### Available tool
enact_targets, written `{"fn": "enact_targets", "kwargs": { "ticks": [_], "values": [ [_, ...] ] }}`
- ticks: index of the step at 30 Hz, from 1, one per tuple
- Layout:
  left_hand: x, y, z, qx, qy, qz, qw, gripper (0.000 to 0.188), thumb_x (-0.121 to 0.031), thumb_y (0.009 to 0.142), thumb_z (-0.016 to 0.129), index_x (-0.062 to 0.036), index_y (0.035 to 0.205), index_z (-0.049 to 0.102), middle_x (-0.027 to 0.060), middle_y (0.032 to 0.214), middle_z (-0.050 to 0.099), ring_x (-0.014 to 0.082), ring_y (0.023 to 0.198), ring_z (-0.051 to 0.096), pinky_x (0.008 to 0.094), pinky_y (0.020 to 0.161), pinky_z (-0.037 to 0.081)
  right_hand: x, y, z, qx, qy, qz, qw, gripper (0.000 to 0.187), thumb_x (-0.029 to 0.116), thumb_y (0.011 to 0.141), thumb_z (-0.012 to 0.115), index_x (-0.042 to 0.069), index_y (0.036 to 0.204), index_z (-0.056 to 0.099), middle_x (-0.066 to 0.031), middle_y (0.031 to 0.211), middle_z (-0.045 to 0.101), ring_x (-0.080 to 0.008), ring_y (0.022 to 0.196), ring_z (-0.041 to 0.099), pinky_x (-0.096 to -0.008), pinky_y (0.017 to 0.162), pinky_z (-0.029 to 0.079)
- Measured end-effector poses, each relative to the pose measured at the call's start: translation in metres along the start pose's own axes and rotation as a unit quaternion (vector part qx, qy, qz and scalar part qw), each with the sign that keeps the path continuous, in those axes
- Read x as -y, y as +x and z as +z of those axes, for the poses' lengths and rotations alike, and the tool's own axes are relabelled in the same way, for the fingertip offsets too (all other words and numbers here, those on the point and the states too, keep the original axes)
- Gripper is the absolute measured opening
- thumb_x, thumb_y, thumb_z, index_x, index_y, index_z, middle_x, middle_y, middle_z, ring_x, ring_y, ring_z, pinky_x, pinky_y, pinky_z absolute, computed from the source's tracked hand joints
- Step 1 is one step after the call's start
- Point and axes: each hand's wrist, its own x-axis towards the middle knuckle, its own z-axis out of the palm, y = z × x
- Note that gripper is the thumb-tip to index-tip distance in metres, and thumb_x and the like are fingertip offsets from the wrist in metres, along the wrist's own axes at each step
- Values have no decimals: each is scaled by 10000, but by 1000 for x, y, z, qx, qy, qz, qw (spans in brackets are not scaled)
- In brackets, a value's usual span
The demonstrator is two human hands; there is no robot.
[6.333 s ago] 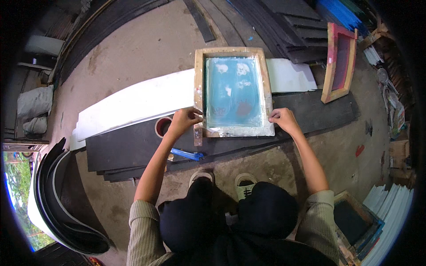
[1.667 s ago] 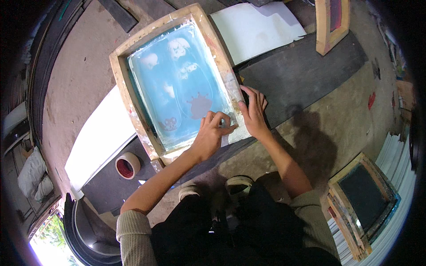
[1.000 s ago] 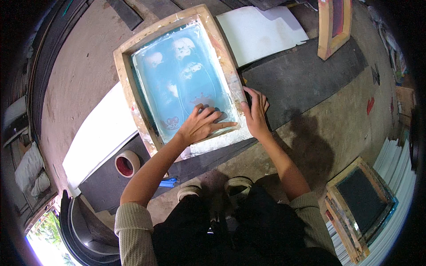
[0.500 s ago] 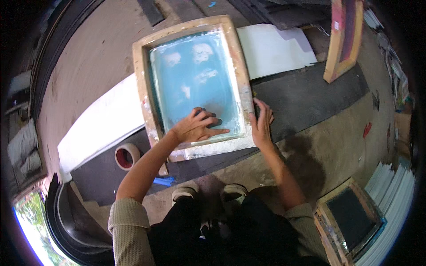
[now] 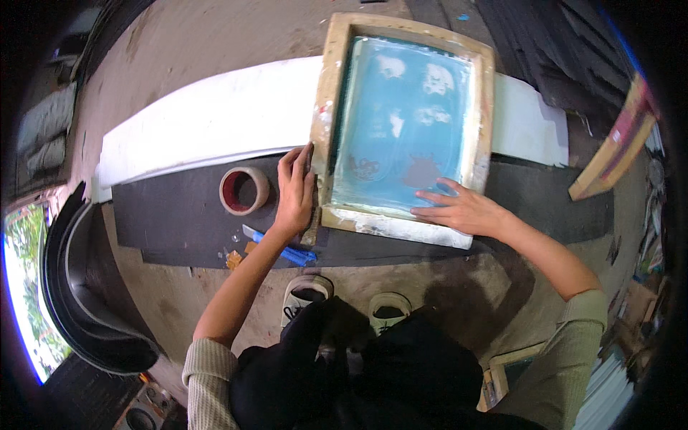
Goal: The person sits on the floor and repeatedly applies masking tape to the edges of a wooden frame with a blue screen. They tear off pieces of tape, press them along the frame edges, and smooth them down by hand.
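Observation:
A wooden-framed printing screen [image 5: 482,143] with a blue coated mesh [image 5: 380,154] lies in front of me. Pale shapes mark its upper part and darker patches its lower part. My right hand [image 5: 464,209] reaches over the lower right corner, fingers apart and stretched across the mesh. Along the outer left side of the frame lies my left hand [image 5: 295,190], its fingers extended and pointing away from me. A narrow brownish strip [image 5: 311,231] sits beside the frame below that hand. Left of the hand stands a roll of tape [image 5: 228,197]; a blue utility knife [image 5: 290,254] lies near the left wrist.
White boards [image 5: 215,107] and dark sheets [image 5: 165,215] lie under and around the screen. Another wooden frame [image 5: 609,161] leans at the right. Black curved sheeting [image 5: 61,287] is at the left. A further frame [image 5: 519,358] lies low at the right.
The screen has shifted right relative to the tape roll and turned slightly in view. My left hand has left the mesh for the left edge; my right hand has come from the right edge onto the mesh.

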Motion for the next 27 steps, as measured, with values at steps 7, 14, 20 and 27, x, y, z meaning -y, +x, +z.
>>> {"fn": "enact_targets", "kwargs": {
  "ticks": [7,14,20,27],
  "values": [
    [5,-1,4,-27,3,1,1000,473,-28,864,436,-17,1331,360,212,1201,386,345,1127,381,405,998,299,-7,55,8,-47,42,-26,998,530,176,838,473,255,1355,391,117,1431,318,-141,1360,214,-489,1119,164],
    [5,1,5,-31,-4,-2,1000,467,-28,864,446,-41,1327,380,207,1197,386,348,1112,388,414,981,307,-18,140,18,-127,86,-80,985,512,242,827,516,233,1331,425,100,1382,399,-128,1345,256,-511,1119,141],
    [4,2,0,-16,18,-8,1000,457,-45,871,429,-61,1326,387,193,1180,404,339,1102,389,420,977,308,-8,141,20,-161,143,-21,976,490,280,831,531,251,1313,448,121,1377,404,-128,1352,242,-540,1116,109],
    [8,-2,0,-31,18,-11,999,445,-49,871,428,-66,1315,400,178,1153,419,327,1085,396,420,959,310,-13,81,22,-83,139,-5,987,511,260,841,536,369,1324,408,168,1407,352,-137,1365,217,-565,1107,77]
  ]
}}
